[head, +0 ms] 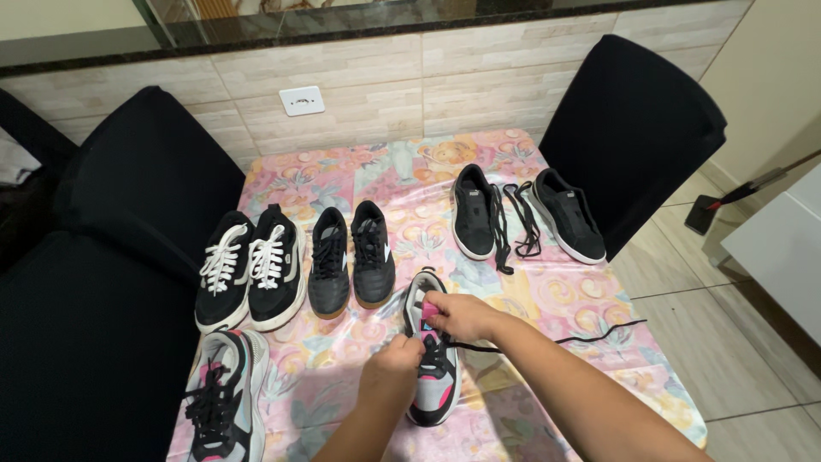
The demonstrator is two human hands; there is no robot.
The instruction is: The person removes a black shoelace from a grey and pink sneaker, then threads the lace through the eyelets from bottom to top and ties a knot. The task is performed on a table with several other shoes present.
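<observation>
Now | I see left hand (pixel 392 366) and right hand (pixel 457 315) pinching black lace (pixel 547 342) | grey-pink mesh sneaker (pixel 433 368) | floral bench (pixel 547 299)

A small counter (pixel 359 184) wears a glossy floral cloth in pinks and yellows. On it lie a black pair with white laces (pixel 250 267), a black laced pair (pixel 351 259), and two black lace-less shoes (pixel 526 214) with loose black laces (pixel 513 224) between them. Nearer stand a grey-and-pink sneaker (pixel 434 389) and its mate (pixel 222 402) at the left edge.
</observation>
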